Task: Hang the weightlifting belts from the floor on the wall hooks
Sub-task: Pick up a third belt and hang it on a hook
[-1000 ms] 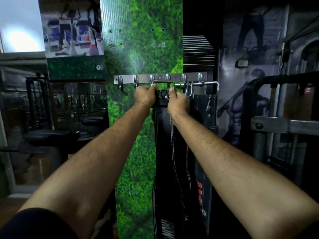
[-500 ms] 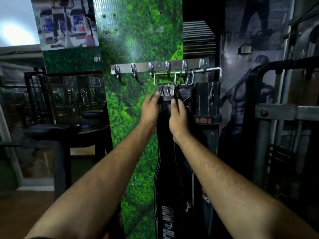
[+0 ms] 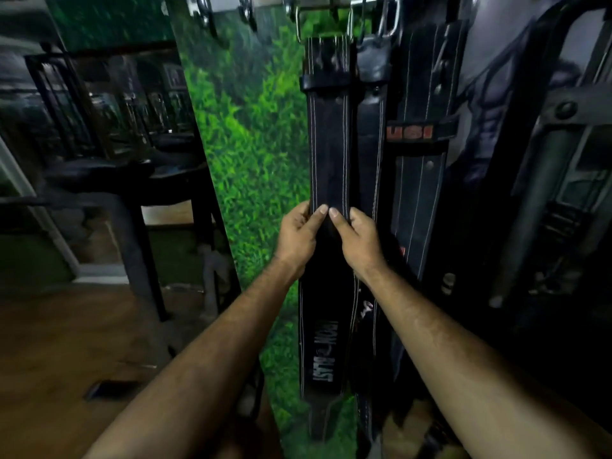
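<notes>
A long black weightlifting belt [image 3: 328, 144] with white stitching hangs by its metal buckle from the hook rail [image 3: 251, 3] at the top edge. My left hand [image 3: 298, 236] holds its left edge and my right hand [image 3: 356, 241] its right edge, thumbs meeting on its face halfway down. Two more dark belts hang to the right: a narrow one [image 3: 369, 134] and a wide one with a red-lettered loop [image 3: 420, 137].
The rail is fixed to a green grass-print panel [image 3: 251, 134]; its left hooks [image 3: 205, 11] hang bare. A black bench [image 3: 109, 173] stands at left over a wooden floor [image 3: 49, 352]. A dark metal machine frame [image 3: 559, 154] stands close on the right.
Both hands have slid down the belt from its buckle at the hooks to its middle. The view has tipped downward, so the rail now sits at the top edge.
</notes>
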A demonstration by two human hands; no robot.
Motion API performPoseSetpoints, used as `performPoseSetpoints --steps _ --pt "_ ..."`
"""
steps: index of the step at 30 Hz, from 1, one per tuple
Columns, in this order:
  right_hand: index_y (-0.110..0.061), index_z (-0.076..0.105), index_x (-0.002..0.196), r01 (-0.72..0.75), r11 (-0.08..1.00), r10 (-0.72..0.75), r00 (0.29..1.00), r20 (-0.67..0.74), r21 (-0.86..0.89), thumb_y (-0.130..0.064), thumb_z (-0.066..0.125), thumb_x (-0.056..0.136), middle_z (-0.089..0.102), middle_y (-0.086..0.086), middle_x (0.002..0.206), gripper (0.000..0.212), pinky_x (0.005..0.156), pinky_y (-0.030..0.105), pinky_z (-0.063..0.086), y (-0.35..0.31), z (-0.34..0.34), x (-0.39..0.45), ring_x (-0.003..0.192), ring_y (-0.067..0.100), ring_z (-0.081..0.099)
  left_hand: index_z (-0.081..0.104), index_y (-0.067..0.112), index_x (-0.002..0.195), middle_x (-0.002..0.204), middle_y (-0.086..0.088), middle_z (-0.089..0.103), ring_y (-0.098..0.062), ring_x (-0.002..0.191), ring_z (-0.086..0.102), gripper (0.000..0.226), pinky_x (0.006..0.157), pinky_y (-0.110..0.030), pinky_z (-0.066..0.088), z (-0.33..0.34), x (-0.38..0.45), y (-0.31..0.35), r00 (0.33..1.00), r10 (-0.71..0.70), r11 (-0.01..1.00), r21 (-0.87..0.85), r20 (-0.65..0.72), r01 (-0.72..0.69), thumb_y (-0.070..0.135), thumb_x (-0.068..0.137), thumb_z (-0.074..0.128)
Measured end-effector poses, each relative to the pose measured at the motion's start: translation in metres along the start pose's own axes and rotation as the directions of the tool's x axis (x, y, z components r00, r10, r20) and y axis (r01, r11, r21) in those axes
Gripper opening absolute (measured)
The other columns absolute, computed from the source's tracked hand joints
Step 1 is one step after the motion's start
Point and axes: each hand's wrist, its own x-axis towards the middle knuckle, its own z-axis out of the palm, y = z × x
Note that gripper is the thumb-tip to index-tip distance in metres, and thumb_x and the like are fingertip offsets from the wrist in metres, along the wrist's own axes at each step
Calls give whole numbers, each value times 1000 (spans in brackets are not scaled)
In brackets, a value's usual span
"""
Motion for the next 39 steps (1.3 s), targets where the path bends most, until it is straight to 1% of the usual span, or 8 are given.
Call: performPoseSetpoints --steps 4,7,11,18,26,31,36,39 --pt "-3 63 85 -144 987 149 987 61 -70 -58 69 84 72 18 83 55 75 55 58 24 -10 -33 77 35 71 63 -9 109 104 -23 70 -26 91 67 24 81 -34 56 -16 -24 -40 995 -88 994 65 41 85 10 99 56" --pt "-14 72 101 -242 970 243 968 66 -14 -39 75 86 77 6 98 30 90 44 59 48 -17 -60 93 18 75 65 -6 114 112 -25 70 -27 95 69 25 85 -37 58 -25 -48 -75 982 -188 982 35 8 188 13 98 58" --pt "-5 72 113 -324 944 318 944 93 60 -25 76 88 77 6 106 33 89 32 59 77 -21 -90 100 16 74 69 0 111 108 -16 74 -23 95 71 22 84 -37 58 -29 -72 -107 957 -289 957 26 -12 289 14 96 62" --pt "-10 74 111 -513 858 512 849 130 -29 -52 78 72 77 4 106 58 94 43 58 141 -25 -162 100 17 74 69 -4 110 102 -15 74 -22 89 72 23 79 -34 59 -39 -140 -173 884 -467 881 78 -19 467 13 96 62" --pt "-8 73 113 -590 806 591 803 81 -31 -35 78 83 77 4 106 41 92 40 59 184 -23 -206 98 14 74 68 -1 113 106 -14 74 -23 95 72 26 83 -36 58 -48 -178 -224 855 -518 854 36 -28 518 17 97 62" --pt "-9 74 111 -614 789 614 788 30 -26 -45 80 75 77 4 106 52 93 44 59 199 -20 -232 100 17 74 67 -5 111 95 -2 77 -14 89 72 23 79 -29 58 -48 -197 -246 830 -558 829 44 -13 558 11 96 61" --pt "-11 64 127 -769 634 768 638 -56 -78 -55 85 66 72 4 121 79 98 41 56 218 -16 -274 111 19 69 70 0 108 101 -8 75 -23 97 73 39 76 -28 58 -64 -229 -283 749 -657 725 200 -84 659 34 88 72" --pt "-9 43 146 -848 525 830 528 -182 -66 -34 85 77 52 7 142 85 101 27 46 239 -20 -314 129 20 52 68 -2 106 105 -22 71 -38 102 66 40 71 -33 50 -84 -271 -332 671 -683 512 465 -289 722 33 88 72"
